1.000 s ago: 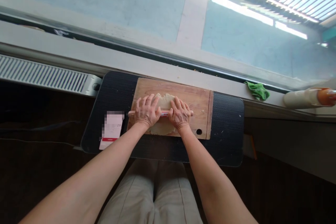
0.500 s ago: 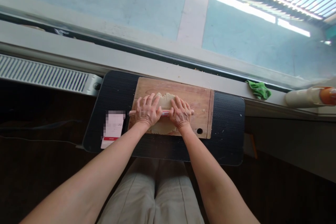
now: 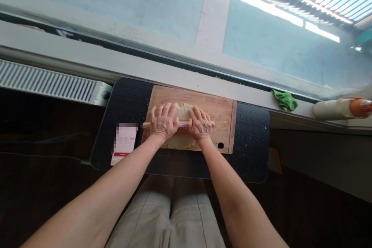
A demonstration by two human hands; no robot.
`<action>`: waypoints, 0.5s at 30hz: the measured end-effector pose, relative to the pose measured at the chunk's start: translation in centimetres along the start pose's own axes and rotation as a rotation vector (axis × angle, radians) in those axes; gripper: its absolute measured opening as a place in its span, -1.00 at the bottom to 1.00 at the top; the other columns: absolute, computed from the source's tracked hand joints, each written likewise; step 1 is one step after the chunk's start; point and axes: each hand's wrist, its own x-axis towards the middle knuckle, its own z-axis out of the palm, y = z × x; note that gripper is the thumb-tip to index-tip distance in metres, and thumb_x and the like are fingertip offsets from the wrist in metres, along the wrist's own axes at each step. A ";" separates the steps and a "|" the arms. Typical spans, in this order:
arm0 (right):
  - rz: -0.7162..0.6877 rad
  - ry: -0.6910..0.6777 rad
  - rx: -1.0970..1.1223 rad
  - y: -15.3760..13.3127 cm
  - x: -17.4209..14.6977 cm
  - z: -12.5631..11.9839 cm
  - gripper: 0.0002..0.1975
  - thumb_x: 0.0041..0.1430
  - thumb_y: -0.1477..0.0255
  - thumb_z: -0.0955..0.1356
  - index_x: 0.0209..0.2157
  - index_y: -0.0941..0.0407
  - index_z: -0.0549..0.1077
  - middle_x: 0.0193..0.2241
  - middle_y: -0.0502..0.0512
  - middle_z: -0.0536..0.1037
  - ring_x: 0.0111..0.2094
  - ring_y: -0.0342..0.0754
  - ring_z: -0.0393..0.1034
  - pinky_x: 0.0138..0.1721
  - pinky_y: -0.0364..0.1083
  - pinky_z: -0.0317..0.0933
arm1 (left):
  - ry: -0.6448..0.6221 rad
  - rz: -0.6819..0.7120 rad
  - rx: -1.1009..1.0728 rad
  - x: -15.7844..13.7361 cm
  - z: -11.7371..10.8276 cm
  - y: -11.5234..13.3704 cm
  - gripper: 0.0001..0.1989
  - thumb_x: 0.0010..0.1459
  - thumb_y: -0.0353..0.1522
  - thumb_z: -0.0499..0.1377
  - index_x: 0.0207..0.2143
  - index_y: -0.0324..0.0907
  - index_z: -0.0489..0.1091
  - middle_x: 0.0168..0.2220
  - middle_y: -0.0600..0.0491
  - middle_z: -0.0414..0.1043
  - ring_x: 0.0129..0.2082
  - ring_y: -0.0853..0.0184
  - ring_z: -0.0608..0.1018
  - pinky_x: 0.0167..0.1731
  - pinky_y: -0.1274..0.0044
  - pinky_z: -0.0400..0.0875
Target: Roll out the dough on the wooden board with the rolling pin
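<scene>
A wooden rolling pin (image 3: 183,125) with a printed label round its middle lies across a flattened sheet of pale dough (image 3: 183,112). My left hand (image 3: 163,121) is closed over the pin's left half, and my right hand (image 3: 200,123) grips the right half. Both palms press from above, with fingers pointing away from me over the far dough. The pin's ends show beyond each hand. Rough edges of dough appear beyond and nearer than the pin. Underneath is a wooden cutting board (image 3: 210,102) with a round hole near its right front corner.
The board rests on a black table (image 3: 250,143). At its left lies a phone-like device (image 3: 124,143) with a lit screen. A green cloth (image 3: 285,100) and a bottle (image 3: 337,108) are on the windowsill (image 3: 174,71). A radiator (image 3: 52,83) stands left.
My hands and the rolling pin stay almost in place on the dough. The view shifts very slightly.
</scene>
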 end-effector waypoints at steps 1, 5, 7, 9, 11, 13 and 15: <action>0.003 -0.001 0.001 0.0 0.0 0.0 -0.58 0.25 0.38 0.17 0.13 0.09 0.31 0.23 0.10 0.23 0.19 0.03 0.10 0.19 0.05 0.00 | -0.002 -0.002 0.002 0.0 0.0 0.0 -0.45 0.17 -0.21 -0.02 0.21 -0.14 0.18 0.22 -0.12 0.18 0.18 0.01 0.22 0.22 0.10 -0.15; -0.003 -0.012 0.009 0.0 1.2 -0.1 -0.58 0.23 0.39 0.19 0.11 0.07 0.33 0.21 0.07 0.26 0.16 0.04 0.13 0.16 0.04 0.04 | -0.014 0.008 0.013 1.1 0.0 -0.4 -0.45 0.15 -0.23 0.01 0.19 -0.14 0.21 0.24 -0.13 0.16 0.20 0.01 0.20 0.22 0.09 -0.15; -0.010 -0.024 0.016 0.1 1.9 -0.3 -0.58 0.22 0.40 0.20 0.10 0.06 0.33 0.20 0.07 0.27 0.14 0.05 0.14 0.15 0.03 0.06 | -0.015 0.008 0.013 1.8 0.0 -0.6 -0.45 0.13 -0.24 0.02 0.19 -0.15 0.21 0.25 -0.14 0.13 0.22 0.00 0.18 0.22 0.09 -0.15; -0.010 -0.034 0.019 0.1 2.2 -0.3 -0.58 0.21 0.41 0.20 0.10 0.06 0.33 0.20 0.07 0.27 0.14 0.05 0.14 0.15 0.04 0.06 | -0.013 0.002 0.003 2.0 0.0 -0.7 -0.44 0.12 -0.24 0.03 0.19 -0.14 0.20 0.27 -0.13 0.12 0.23 0.00 0.17 0.22 0.08 -0.16; -0.002 -0.030 0.015 0.0 1.8 -0.3 -0.57 0.21 0.41 0.20 0.12 0.07 0.32 0.21 0.09 0.25 0.16 0.06 0.12 0.16 0.06 0.04 | -0.010 -0.002 -0.009 1.7 -0.1 -0.6 -0.44 0.12 -0.24 0.03 0.20 -0.13 0.19 0.27 -0.12 0.13 0.23 0.00 0.17 0.23 0.08 -0.18; 0.009 -0.012 0.007 -0.1 1.1 -0.1 -0.57 0.22 0.41 0.20 0.13 0.08 0.31 0.22 0.10 0.24 0.18 0.07 0.11 0.18 0.07 0.02 | -0.007 0.000 -0.020 1.1 -0.1 -0.4 -0.44 0.13 -0.24 0.02 0.20 -0.13 0.19 0.26 -0.13 0.14 0.24 0.01 0.17 0.23 0.07 -0.18; 0.013 0.004 0.002 -0.2 0.5 0.0 -0.57 0.23 0.40 0.20 0.13 0.09 0.32 0.22 0.11 0.24 0.20 0.07 0.10 0.19 0.08 0.00 | -0.010 -0.001 -0.031 0.6 -0.1 -0.3 -0.43 0.14 -0.24 0.02 0.21 -0.14 0.18 0.26 -0.13 0.14 0.25 0.01 0.16 0.23 0.07 -0.18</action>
